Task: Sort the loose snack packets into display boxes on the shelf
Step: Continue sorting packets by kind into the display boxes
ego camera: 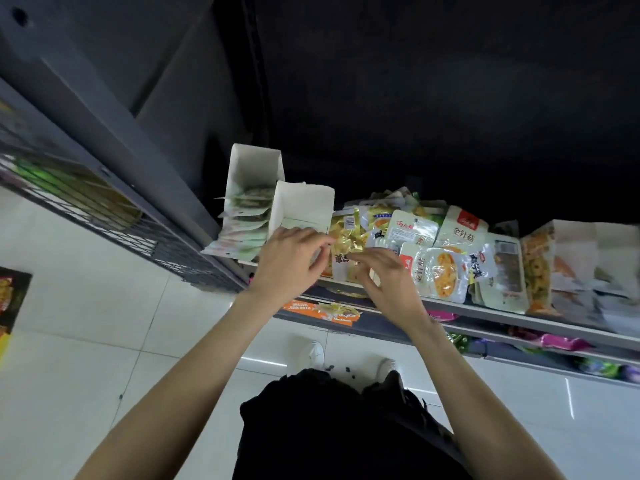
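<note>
Golden packets (pixel 346 237) near the shelf's (pixel 485 311) front edge are pinched by the left hand (pixel 287 261) and, seemingly, the right hand (pixel 384 282)

Glossy white floor tiles (pixel 86 327) are stretching out underfoot, catching streaks of reflected light near the right side. A dark grey metal shelving unit (pixel 114 109) is rising on the left, with a wire mesh panel (pixel 104 220) running along its side. More grey shelf tiers (pixel 540 344) are stepping down on the right. Everything above the shelves is sitting in deep shadow. A dark poster (pixel 10 299) is showing at the far left edge.
</note>
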Demonstrator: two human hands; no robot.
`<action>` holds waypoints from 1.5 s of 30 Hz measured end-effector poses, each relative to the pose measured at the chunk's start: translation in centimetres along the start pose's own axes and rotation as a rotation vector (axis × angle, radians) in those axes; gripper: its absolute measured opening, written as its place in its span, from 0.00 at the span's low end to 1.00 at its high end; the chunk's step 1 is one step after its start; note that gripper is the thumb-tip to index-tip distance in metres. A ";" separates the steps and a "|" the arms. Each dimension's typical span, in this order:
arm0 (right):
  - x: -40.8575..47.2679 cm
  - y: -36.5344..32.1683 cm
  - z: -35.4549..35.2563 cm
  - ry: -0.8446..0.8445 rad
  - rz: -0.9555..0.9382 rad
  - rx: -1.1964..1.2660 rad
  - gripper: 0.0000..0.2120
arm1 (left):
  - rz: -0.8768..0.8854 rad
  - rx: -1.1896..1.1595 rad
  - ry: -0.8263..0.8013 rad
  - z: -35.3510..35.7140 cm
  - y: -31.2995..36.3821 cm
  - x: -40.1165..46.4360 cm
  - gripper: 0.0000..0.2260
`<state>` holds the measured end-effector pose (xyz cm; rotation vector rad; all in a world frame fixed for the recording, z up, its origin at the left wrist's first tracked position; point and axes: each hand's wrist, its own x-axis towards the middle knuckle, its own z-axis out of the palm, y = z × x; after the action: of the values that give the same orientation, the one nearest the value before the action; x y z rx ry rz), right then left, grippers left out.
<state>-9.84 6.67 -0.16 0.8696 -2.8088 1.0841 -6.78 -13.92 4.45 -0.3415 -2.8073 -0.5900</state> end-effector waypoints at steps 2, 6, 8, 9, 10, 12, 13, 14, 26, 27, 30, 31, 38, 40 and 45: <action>-2.1 2.4 -1.7 0.115 0.165 0.029 0.10 | -0.056 -0.270 0.051 2.0 3.6 1.0 0.08; -5.1 7.9 -4.3 0.141 0.523 -0.082 0.14 | -0.402 -0.467 -0.204 7.9 9.3 3.6 0.13; -5.7 9.6 -5.3 0.024 0.582 -0.095 0.20 | -0.570 -0.389 -0.312 10.7 10.6 4.6 0.19; -5.8 10.1 -5.7 -0.050 0.600 -0.078 0.22 | -0.625 -0.320 -0.346 11.9 11.1 5.0 0.20; -5.8 10.5 -6.0 -0.126 0.609 -0.068 0.23 | -0.663 -0.250 -0.373 13.1 11.4 5.1 0.22; -5.8 11.2 -6.4 -0.231 0.604 -0.077 0.24 | -0.716 -0.172 -0.406 14.6 12.0 5.2 0.23; -5.8 11.5 -6.5 -0.255 0.599 -0.084 0.23 | -0.731 -0.172 -0.398 15.1 12.3 5.3 0.22; -5.9 11.7 -6.7 -0.267 0.594 -0.085 0.24 | -0.736 -0.182 -0.372 15.2 12.6 5.4 0.20; -3.2 8.2 -15.1 -0.308 0.184 -0.249 0.18 | -0.168 -0.239 -0.088 7.8 14.3 4.7 0.09; -2.9 7.5 -15.3 -0.277 0.131 -0.234 0.13 | -0.111 -0.194 0.003 6.7 13.9 4.4 0.11; -2.2 5.0 -14.1 -0.036 -0.002 -0.148 0.06 | -0.099 -0.165 0.257 3.3 11.8 2.5 0.11; -1.9 4.2 -13.6 0.049 0.056 -0.094 0.08 | -0.168 -0.174 0.303 2.1 10.6 1.5 0.11; 1.7 -3.0 -8.3 0.186 0.534 0.647 0.04 | -0.438 0.065 -0.014 -0.2 2.2 -5.4 0.22; 3.1 -4.4 -6.0 0.201 0.524 0.667 0.03 | -0.395 0.146 -0.078 0.8 1.0 -5.8 0.22; 6.3 -5.4 0.0 0.204 0.336 0.337 0.11 | -0.424 0.205 -0.116 2.1 -0.7 -6.1 0.13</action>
<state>-12.43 0.26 4.40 0.2686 -2.7010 1.6193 -1.61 -14.71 0.56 0.2748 -3.0345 -0.3637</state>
